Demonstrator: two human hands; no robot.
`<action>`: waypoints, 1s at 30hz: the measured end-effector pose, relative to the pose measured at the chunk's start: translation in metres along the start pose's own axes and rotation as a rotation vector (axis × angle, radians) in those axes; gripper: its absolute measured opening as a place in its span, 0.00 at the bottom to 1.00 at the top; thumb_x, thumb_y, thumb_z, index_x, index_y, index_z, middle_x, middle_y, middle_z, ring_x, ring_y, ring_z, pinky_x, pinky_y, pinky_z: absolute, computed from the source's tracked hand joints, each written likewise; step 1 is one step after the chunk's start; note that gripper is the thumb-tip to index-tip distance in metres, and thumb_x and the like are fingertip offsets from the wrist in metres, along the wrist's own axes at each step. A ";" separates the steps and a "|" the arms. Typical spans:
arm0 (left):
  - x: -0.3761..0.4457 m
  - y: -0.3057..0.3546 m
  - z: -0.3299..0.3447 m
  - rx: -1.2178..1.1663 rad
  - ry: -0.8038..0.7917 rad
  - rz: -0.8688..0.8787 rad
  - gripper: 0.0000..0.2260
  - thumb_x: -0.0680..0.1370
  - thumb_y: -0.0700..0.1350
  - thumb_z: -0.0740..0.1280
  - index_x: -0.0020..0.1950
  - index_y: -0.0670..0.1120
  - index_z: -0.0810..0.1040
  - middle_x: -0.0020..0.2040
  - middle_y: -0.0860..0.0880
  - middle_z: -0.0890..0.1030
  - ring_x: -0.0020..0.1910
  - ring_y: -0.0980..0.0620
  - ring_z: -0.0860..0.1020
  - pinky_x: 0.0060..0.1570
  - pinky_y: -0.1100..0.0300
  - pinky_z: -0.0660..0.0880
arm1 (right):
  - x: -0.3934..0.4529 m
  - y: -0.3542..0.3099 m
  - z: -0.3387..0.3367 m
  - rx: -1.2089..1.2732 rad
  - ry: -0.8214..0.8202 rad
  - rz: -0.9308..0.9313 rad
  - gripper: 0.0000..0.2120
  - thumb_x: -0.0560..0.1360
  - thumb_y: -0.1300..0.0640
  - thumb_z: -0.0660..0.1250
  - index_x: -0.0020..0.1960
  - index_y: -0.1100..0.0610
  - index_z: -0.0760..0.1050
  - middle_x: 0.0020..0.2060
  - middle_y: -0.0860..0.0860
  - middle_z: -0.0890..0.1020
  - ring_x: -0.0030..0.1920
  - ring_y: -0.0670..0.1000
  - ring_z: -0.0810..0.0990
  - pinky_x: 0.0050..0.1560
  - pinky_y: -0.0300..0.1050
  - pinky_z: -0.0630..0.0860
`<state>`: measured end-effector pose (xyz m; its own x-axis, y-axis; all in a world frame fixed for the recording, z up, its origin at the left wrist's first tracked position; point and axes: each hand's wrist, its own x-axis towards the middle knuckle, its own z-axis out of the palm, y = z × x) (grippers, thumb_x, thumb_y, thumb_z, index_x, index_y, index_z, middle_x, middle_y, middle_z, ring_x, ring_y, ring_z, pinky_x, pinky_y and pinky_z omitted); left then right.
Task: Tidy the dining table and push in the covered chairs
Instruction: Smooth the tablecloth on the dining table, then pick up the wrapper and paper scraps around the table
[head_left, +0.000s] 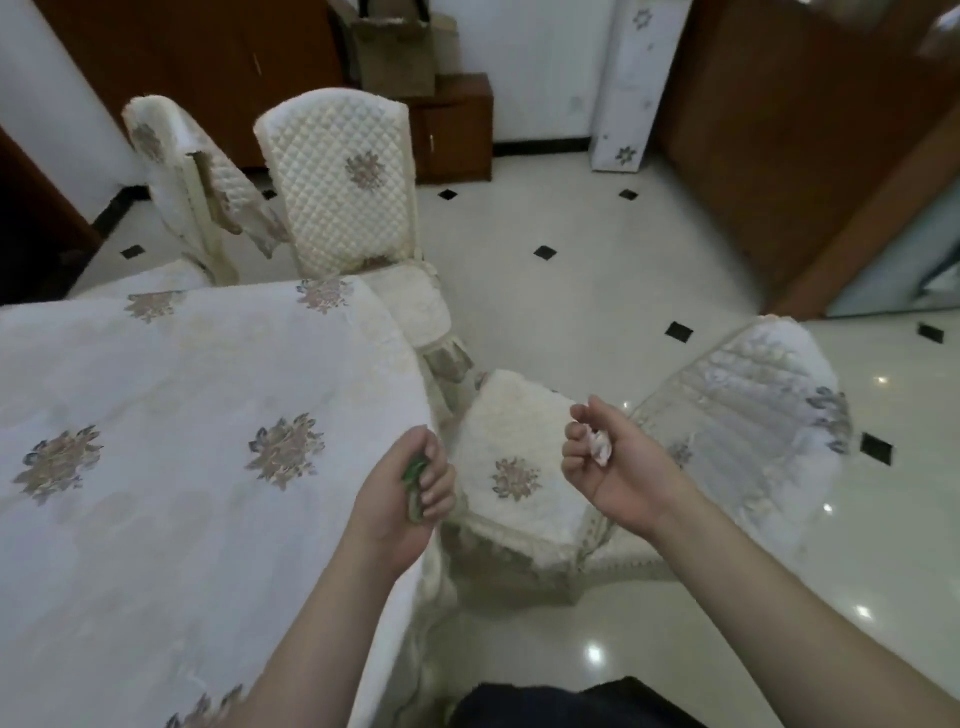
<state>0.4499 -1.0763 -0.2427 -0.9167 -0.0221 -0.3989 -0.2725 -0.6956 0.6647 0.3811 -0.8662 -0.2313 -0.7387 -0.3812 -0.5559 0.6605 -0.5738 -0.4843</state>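
Our left hand, fisted around a green wrapper, hovers over the dining table edge. Our right hand clutches crumpled tissue above the pulled-out covered chair beside the table.

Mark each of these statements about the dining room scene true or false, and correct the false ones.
1. The left hand is closed around something small and green. True.
2. The right hand is empty. False: it holds a small crumpled white scrap.
3. The nearest chair stands pulled out from the table, its seat in plain view. True.
4. The table top in view is stacked with dishes. False: only the flower-patterned tablecloth shows.
5. The chair at the table's far corner wears a quilted cover with a flower motif. True.
6. The floor is dark wood. False: it is glossy pale tile with small black diamond insets.
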 end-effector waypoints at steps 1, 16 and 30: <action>0.006 -0.010 0.015 0.029 -0.017 -0.024 0.12 0.79 0.46 0.59 0.35 0.46 0.67 0.27 0.50 0.62 0.22 0.55 0.58 0.20 0.64 0.55 | -0.010 -0.010 -0.012 0.045 0.015 -0.020 0.10 0.78 0.52 0.62 0.42 0.57 0.73 0.30 0.50 0.71 0.26 0.46 0.69 0.26 0.37 0.70; 0.037 -0.190 0.249 0.272 -0.223 -0.380 0.07 0.68 0.46 0.69 0.45 0.48 0.77 0.36 0.48 0.74 0.33 0.50 0.72 0.35 0.58 0.69 | -0.169 -0.133 -0.206 0.388 0.228 -0.324 0.09 0.71 0.55 0.68 0.43 0.61 0.79 0.40 0.56 0.81 0.34 0.51 0.80 0.26 0.35 0.73; 0.079 -0.238 0.319 0.295 -0.379 -0.592 0.08 0.77 0.49 0.63 0.46 0.46 0.76 0.41 0.46 0.78 0.37 0.48 0.79 0.39 0.53 0.80 | -0.198 -0.176 -0.254 0.480 0.408 -0.512 0.11 0.68 0.55 0.67 0.48 0.59 0.76 0.40 0.54 0.81 0.35 0.51 0.79 0.29 0.38 0.74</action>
<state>0.3492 -0.6835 -0.2311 -0.6166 0.5797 -0.5326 -0.7677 -0.2929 0.5700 0.4455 -0.5060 -0.2071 -0.7650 0.2541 -0.5918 0.0560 -0.8892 -0.4542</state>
